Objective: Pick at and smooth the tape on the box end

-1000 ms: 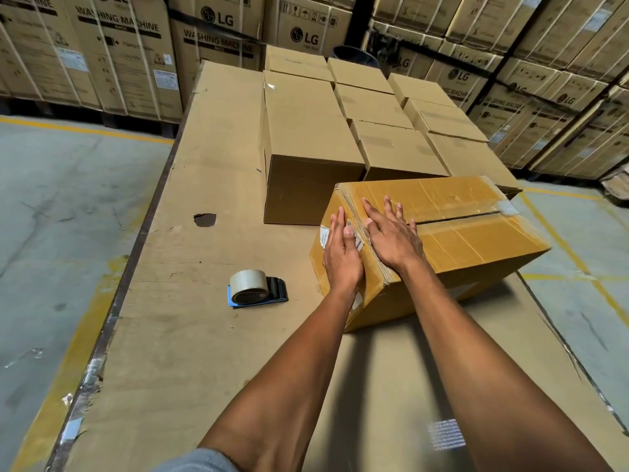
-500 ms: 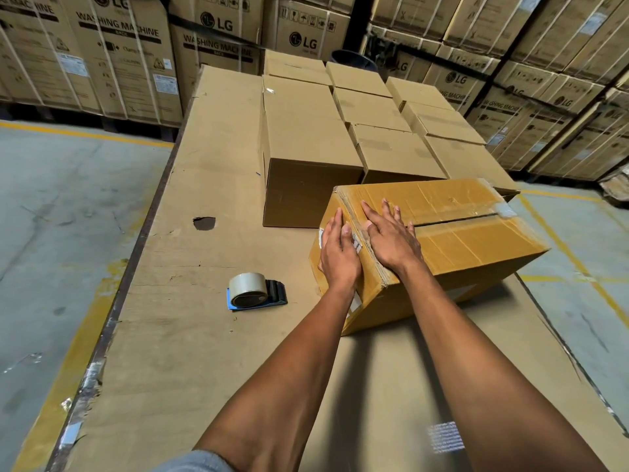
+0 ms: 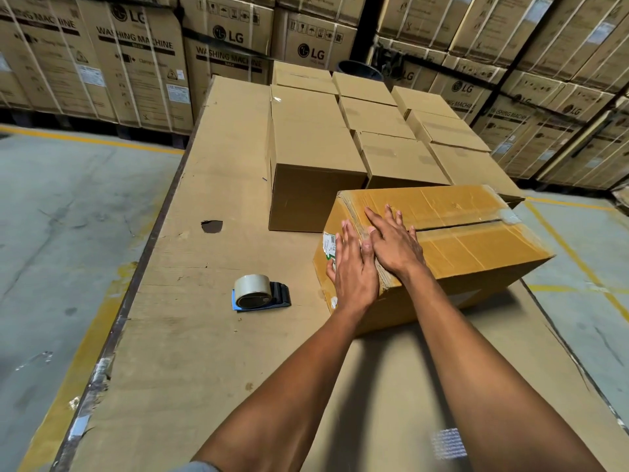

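We pressed flat left hand (image 3: 354, 272) and right hand (image 3: 394, 241) on the yellow-taped cardboard box (image 3: 476, 240), lengthwise rightward; plain brown cartons (image 3: 313, 144) stood behind, tape dispenser (image 3: 260, 292) left.

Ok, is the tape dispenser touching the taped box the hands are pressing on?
Apart. The head view shows a strip of bare cardboard tabletop between the tape dispenser and the taped box.

Glossy clear tape over the yellow-brown cardboard box (image 3: 476, 247), matt corrugated cardboard tabletop sheet (image 3: 190, 335), shiny beige tape roll (image 3: 251, 290) on black plastic dispenser.
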